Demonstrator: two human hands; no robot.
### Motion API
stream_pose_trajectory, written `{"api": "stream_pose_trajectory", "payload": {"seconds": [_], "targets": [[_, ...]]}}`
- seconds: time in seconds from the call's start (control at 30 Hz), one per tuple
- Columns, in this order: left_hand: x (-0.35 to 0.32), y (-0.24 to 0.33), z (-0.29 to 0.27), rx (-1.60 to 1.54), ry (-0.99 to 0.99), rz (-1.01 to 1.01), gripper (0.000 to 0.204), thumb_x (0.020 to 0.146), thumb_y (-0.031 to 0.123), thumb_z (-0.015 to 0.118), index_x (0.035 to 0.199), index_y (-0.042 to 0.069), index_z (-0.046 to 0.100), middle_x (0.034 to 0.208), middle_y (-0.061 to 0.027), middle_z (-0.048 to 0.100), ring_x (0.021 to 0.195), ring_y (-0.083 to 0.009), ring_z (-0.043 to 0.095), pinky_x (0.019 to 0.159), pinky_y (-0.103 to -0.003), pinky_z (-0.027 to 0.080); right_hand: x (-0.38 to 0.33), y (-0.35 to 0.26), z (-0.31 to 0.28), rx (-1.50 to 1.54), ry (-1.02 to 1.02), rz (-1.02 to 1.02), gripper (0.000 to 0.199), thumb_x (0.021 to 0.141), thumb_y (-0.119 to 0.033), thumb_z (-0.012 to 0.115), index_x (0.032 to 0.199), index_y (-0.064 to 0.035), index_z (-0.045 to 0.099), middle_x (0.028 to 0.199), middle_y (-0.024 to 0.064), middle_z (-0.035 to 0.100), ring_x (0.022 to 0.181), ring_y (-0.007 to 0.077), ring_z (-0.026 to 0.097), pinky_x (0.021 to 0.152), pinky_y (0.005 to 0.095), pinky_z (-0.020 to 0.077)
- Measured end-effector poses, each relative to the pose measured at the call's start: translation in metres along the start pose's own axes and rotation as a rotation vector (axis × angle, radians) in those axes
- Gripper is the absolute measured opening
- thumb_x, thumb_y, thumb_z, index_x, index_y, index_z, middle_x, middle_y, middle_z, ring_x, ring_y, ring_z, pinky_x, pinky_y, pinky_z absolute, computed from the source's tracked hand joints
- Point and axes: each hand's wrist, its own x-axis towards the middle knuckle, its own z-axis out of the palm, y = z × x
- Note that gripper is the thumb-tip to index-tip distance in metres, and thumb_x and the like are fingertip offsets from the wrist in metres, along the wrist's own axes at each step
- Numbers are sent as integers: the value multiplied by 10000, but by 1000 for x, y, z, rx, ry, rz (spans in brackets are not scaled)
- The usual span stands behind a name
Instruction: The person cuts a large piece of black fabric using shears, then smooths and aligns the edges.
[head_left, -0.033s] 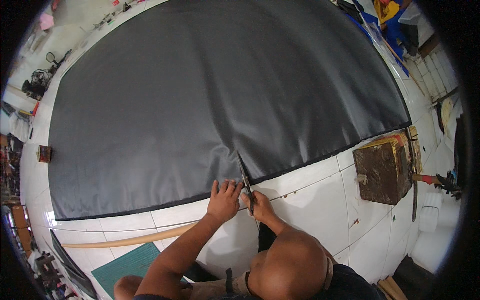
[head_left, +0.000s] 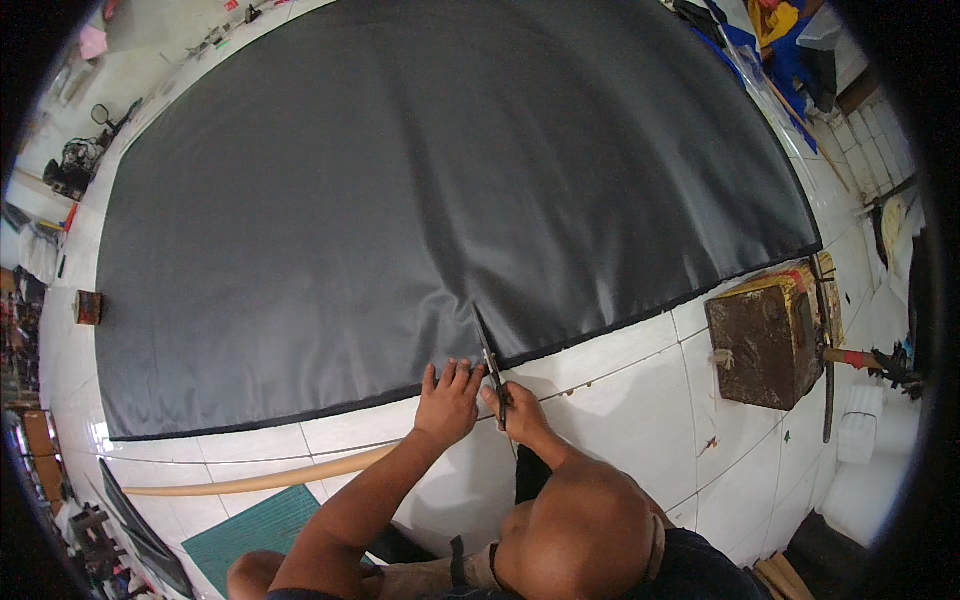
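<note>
A large sheet of black leather-like material (head_left: 300, 220) lies spread over the floor. My right hand (head_left: 520, 412) is wrapped round the handles of a pair of scissors (head_left: 490, 360), just outside the sheet's near edge. The blades point away from me, with a short cut in the sheet running along them from that edge. Left of the scissors, my left hand (head_left: 449, 403) lies flat with fingers stretched over the sheet's edge. Its fingertips rest on the material, which puckers in front of them.
White tiles (head_left: 600, 400) form the floor. A brown block (head_left: 765, 345) stands by the sheet's right corner. A wooden stick (head_left: 260, 482) and green cutting mat (head_left: 250, 530) lie near my left arm. A small tin (head_left: 88, 308) sits at the left edge.
</note>
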Motion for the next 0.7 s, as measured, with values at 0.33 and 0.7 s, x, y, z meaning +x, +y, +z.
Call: {"api": "stream_pose_trajectory", "payload": {"seconds": [0.33,0.7], "targets": [[-2,-1,3,-47,-206,-20,738,804,221,613,1441,-13,323,1474,-232,347,1391,-402,308,1128,-590,235,44,-27,3,45,-10,88,580,895,-585,606,654,-67,503,532,21,509,495,128,530,482,287,420],[-10,-9,-12,-40,-201,-31,730,796,206,586,1441,-17,327,1446,-204,380,1381,-373,332,1119,-595,244,65,-25,22,49,39,-120,509,918,-457,648,658,-37,523,518,42,515,445,128,515,428,308,406]]}}
